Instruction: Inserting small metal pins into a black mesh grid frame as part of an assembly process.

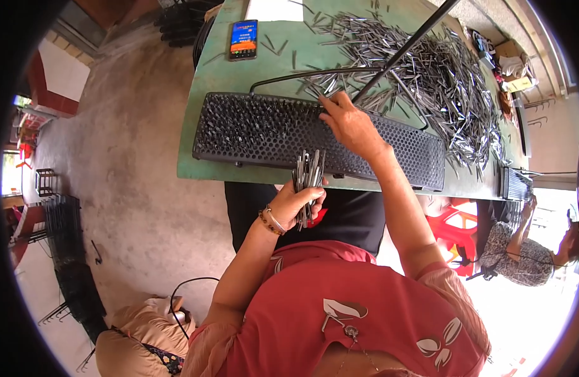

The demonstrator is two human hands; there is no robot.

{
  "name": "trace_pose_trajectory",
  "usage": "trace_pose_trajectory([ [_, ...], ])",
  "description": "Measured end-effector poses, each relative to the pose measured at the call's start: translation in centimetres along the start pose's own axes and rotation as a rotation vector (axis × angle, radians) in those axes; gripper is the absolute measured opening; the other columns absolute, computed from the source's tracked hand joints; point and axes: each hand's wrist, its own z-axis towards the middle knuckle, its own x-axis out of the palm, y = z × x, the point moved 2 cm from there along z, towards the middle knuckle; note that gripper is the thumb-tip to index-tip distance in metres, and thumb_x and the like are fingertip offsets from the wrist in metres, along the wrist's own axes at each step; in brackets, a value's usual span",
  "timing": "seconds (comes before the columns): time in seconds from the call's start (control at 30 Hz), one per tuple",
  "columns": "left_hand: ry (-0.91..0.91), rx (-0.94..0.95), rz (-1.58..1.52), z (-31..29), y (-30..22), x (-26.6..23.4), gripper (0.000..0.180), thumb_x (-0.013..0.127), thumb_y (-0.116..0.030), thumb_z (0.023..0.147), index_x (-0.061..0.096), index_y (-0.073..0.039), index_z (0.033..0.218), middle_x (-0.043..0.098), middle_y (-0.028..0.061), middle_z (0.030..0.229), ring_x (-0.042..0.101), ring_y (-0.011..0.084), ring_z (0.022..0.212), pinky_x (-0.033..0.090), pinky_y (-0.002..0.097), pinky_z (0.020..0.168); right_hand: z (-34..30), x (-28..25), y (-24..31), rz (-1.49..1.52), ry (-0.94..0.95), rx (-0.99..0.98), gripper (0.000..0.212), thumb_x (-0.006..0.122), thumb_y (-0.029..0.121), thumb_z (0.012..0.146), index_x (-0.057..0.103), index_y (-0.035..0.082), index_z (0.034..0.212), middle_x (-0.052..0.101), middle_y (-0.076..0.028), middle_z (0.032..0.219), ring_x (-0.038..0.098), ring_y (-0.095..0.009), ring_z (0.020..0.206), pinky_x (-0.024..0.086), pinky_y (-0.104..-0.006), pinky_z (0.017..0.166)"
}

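Head: left hand (296, 204) grips strips (309, 166), long axes toward the perforated block (402, 149); right hand (353, 125) curled, hold unclear.

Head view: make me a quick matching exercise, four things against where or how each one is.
Things:
1. Left hand
2. Right hand
3. Phone
4. Strip pile

Places and states:
A. Over the black panel with holes
B. Heaped on the right part of the green table
C. Gripping a bundle of metal strips
D. Lying with its screen lit

Pairs: 1-C, 2-A, 3-D, 4-B
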Motion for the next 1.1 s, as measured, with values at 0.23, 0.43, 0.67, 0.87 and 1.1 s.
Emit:
trace_pose_trajectory([
  [0.23,0.022,0.056,-0.03,-0.2,-1.1,0.5,0.023,0.057,-0.011,0.086,0.05,-0.004,0.106,0.054,0.0038,0.077,0.05,0.0096,0.059,0.041,0.0237,0.049,-2.4,-1.9,2.6,0.509,0.001,0.246,0.028,0.065,0.026,0.086,0.068,-0.002,0.089,0.062,-0.011,0.072,0.055,-0.017,0.06,0.042,-0.0282,0.052],
  [0.43,0.018,0.066,0.002,-0.1,-1.6,1.0,0.032,0.056,-0.01,0.086,0.05,-0.002,0.116,0.055,0.0041,0.078,0.05,0.0096,0.059,0.041,0.0241,0.049,-3.8,-1.0,3.2,0.978,0.238,0.697,0.031,0.064,0.027,0.088,0.067,-0.003,0.093,0.055,0.001,0.061,0.044,-0.003,0.053,0.033,-0.0205,0.046],
  [0.67,-0.049,-0.007,-0.128,0.8,0.3,-0.1,0.034,0.056,-0.014,0.087,0.051,-0.001,0.117,0.055,0.0045,0.078,0.05,0.0109,0.059,0.042,0.0248,0.051,-1.0,0.0,2.6,0.65,-0.371,0.44,0.022,0.069,0.011,0.082,0.065,0.001,0.101,0.066,-0.004,0.075,0.056,-0.008,0.061,0.047,-0.0231,0.057],
  [0.87,-0.165,-0.005,-0.071,0.5,0.0,0.2,0.03,0.059,-0.02,0.087,0.054,-0.002,0.11,0.059,0.0061,0.082,0.057,0.0127,0.065,0.048,0.026,0.055,0.9,2.0,1.6,0.274,-0.434,0.152,0.022,0.071,0.01,0.076,0.068,0.005,0.097,0.065,-0.01,0.08,0.06,-0.022,0.071,0.048,-0.0311,0.066],
  [1.1,-0.102,0.008,-0.074,0.1,0.1,-0.2,0.027,0.057,-0.018,0.089,0.053,-0.004,0.112,0.058,0.0055,0.082,0.056,0.0116,0.064,0.047,0.0259,0.053,0.6,2.1,1.8,0.026,-0.362,-0.049,0.019,0.069,0.009,0.076,0.068,0.006,0.095,0.062,-0.009,0.094,0.059,-0.026,0.081,0.047,-0.0335,0.073],
])
